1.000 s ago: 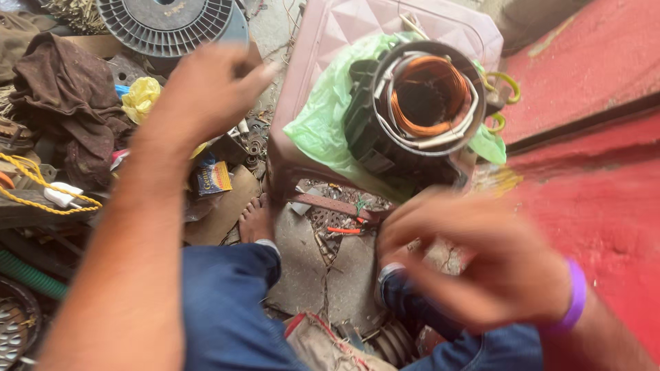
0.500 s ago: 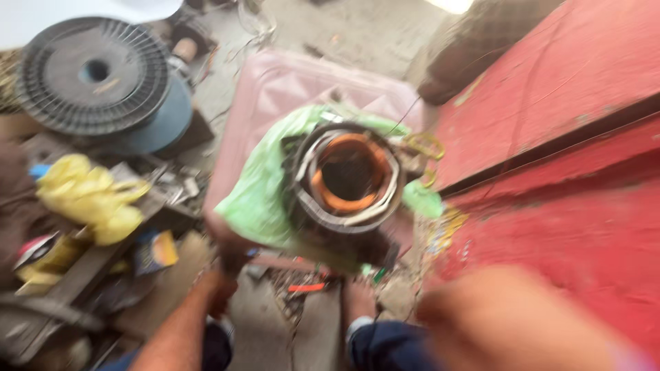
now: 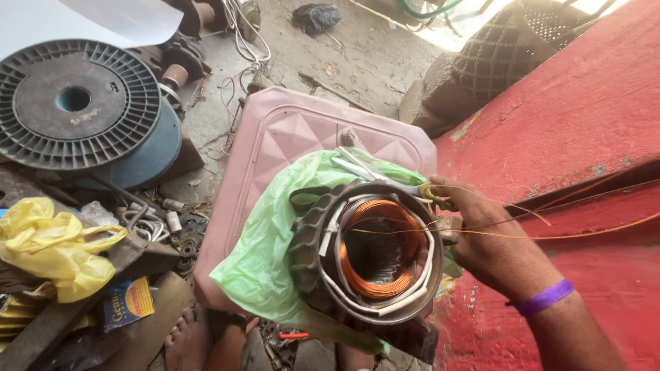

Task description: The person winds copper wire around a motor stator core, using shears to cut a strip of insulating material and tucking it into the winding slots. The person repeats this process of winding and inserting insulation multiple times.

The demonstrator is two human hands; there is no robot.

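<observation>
A motor stator (image 3: 375,257) with copper windings (image 3: 377,249) sits upright, bore facing the camera, on a green plastic bag (image 3: 265,254) spread over a pink plastic stool (image 3: 289,134); the bag likely keeps loose bits off the stool and cushions the heavy iron body. A pair of scissors (image 3: 375,175) lies across the bag just behind the stator, handles toward the right side, within easy reach.

The right hand (image 3: 491,244) rests against the stator's right rim, fingers (image 3: 447,196) curled near the scissor handles. Its grip looks closed around thin copper wire (image 3: 522,235), whose strands run taut from the coil past the hand toward the red wall (image 3: 570,124); exactly which fingers pinch the strand is hard to tell from this angle. A purple band circles the wrist.

The left hand is out of view. A black wire spool (image 3: 72,103) and a yellow bag (image 3: 51,247) lie well apart on the left, amid clutter on the floor
</observation>
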